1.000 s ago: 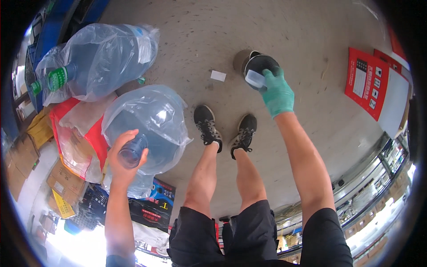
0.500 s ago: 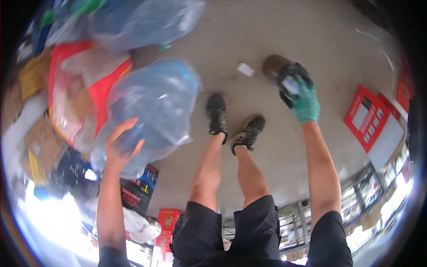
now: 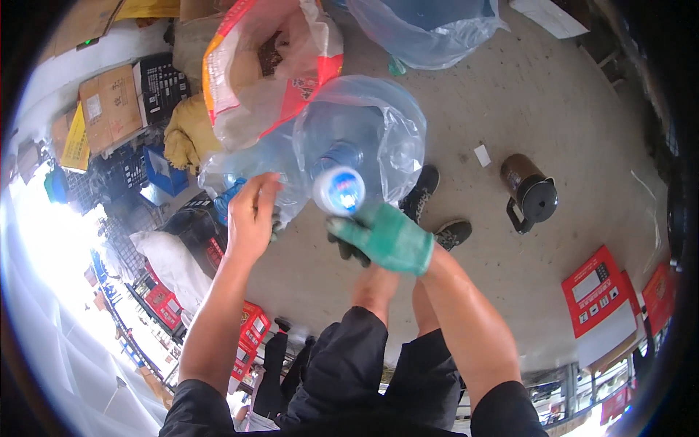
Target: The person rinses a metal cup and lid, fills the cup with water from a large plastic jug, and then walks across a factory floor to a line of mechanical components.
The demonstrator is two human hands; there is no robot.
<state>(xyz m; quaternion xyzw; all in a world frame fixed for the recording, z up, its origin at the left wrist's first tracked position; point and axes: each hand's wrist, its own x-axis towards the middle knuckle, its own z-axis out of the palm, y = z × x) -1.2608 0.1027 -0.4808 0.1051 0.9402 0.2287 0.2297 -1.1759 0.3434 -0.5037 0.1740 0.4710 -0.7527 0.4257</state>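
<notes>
A large clear bluish water jug [image 3: 378, 109], wrapped in a crinkled clear plastic bag [image 3: 402, 154], stands before me with its white-and-blue cap [image 3: 340, 191] turned up and slightly blurred. My right hand [image 3: 386, 237], in a green glove with dark fingertips, is at the near side of the cap. Its thumb and fingers are curved apart, with nothing visible between them. Beside the bag's left edge is my bare left hand [image 3: 251, 218], its fingers drawn together. A dark bit shows under those fingers, too hidden to name. A brown pitcher [image 3: 521, 178] with a black lid stands on the floor at right.
A red-and-white sack [image 3: 320, 76] lies open beyond the jug, near another bagged bluish jug [image 3: 426, 29]. Cardboard boxes [image 3: 109, 105] and yellow cloth [image 3: 191, 131] crowd the left. A white scrap [image 3: 482, 155] lies on the floor; a red box [image 3: 598, 291] stands at right.
My right hand has left the pitcher and come across to the jug's cap. My left hand's spread fingers have come together. The view has swung left.
</notes>
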